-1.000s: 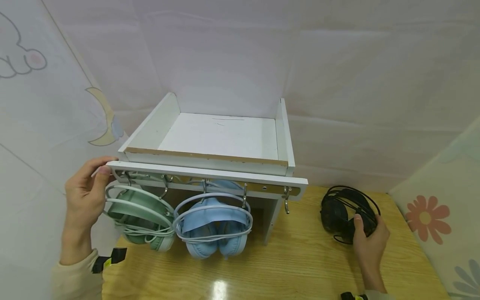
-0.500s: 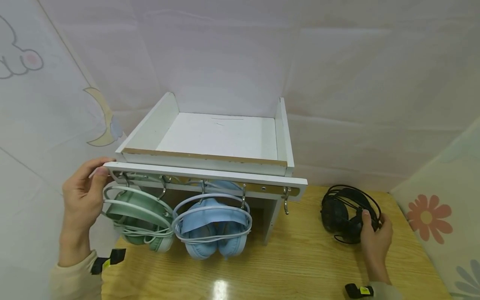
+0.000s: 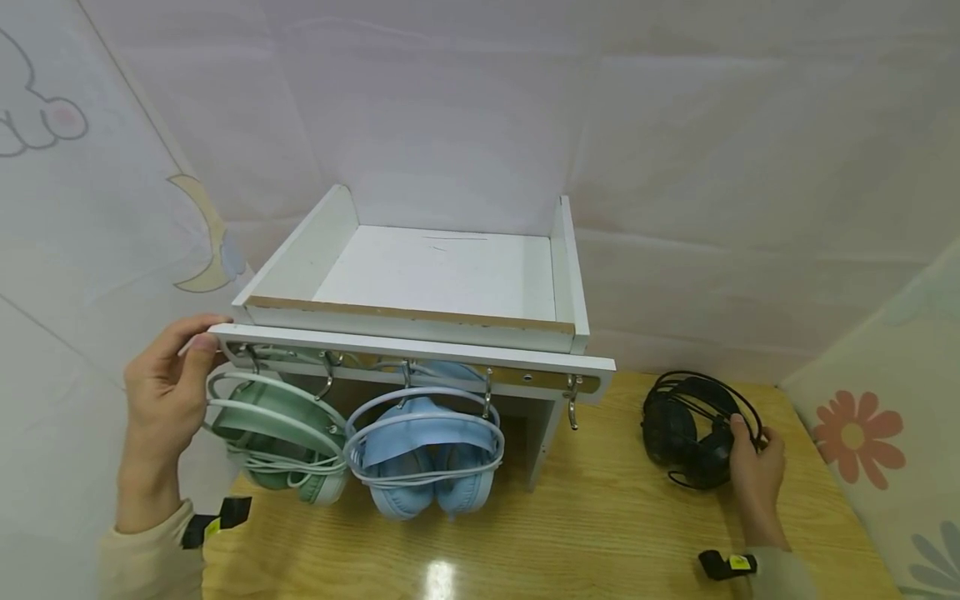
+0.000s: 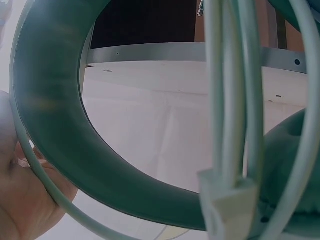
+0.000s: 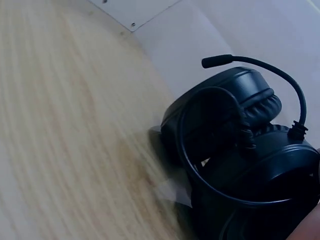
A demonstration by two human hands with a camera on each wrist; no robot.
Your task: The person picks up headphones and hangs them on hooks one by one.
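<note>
At the left end of the white hook rail [image 3: 420, 346], my left hand [image 3: 165, 392] grips the board between thumb and fingers. Green headphones [image 3: 281, 417] hang from the hooks beside that hand, and in the left wrist view their band [image 4: 50, 115] and bundled cable [image 4: 232, 100] fill much of the picture. Light blue headphones [image 3: 427, 437] hang to their right. On the table's right side lies a black headset [image 3: 671, 429] with a microphone boom [image 5: 265, 65]. My right hand [image 3: 757, 471] holds its right side with thumb and fingers; the fingertips are partly hidden.
The rail fronts a white shelf unit [image 3: 450, 271] with raised sides. A bare double hook [image 3: 573, 400] sits at the rail's right end. Below is a wooden table [image 3: 600, 517]. Fabric-covered walls [image 3: 750, 167] stand behind and at both sides.
My right hand has shifted slightly right and down along the black headset, its thumb moving toward the headset's outer edge. The headset and my left hand stay almost in place.
</note>
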